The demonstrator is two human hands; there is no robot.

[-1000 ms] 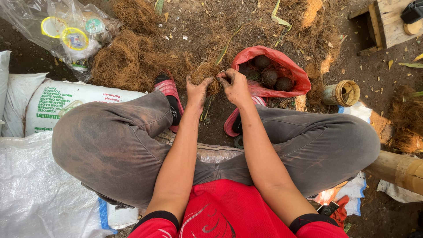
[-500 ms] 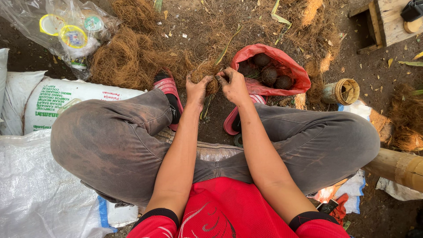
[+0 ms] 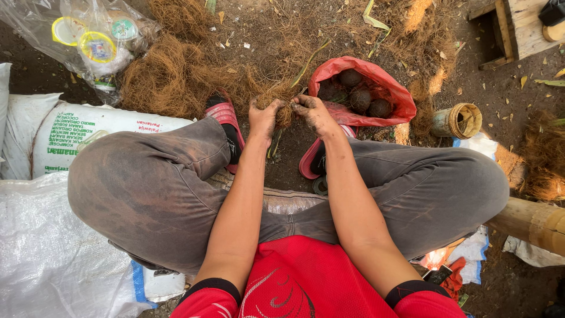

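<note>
I sit on the ground with knees spread, in grey trousers and red sandals. My left hand [image 3: 263, 118] and my right hand [image 3: 313, 113] meet just past my feet, both closed on one small clump of brown coconut fibre [image 3: 285, 109] held between them. A large pile of the same fibre [image 3: 176, 76] lies on the soil to the left. Right of my hands stands an open red plastic bag [image 3: 391, 94] with several dark, round soil balls [image 3: 359, 97] inside.
White woven sacks [image 3: 88, 138] lie at my left. A clear plastic bag with round lids [image 3: 94, 41] sits at the top left. A short bamboo tube [image 3: 458, 121] stands beside the red bag, a thick bamboo pole [image 3: 529, 221] at right, a wooden box [image 3: 521, 26] at top right.
My hands have stayed together on the fibre clump, with the fingers shifting slightly around it. Nothing else has moved.
</note>
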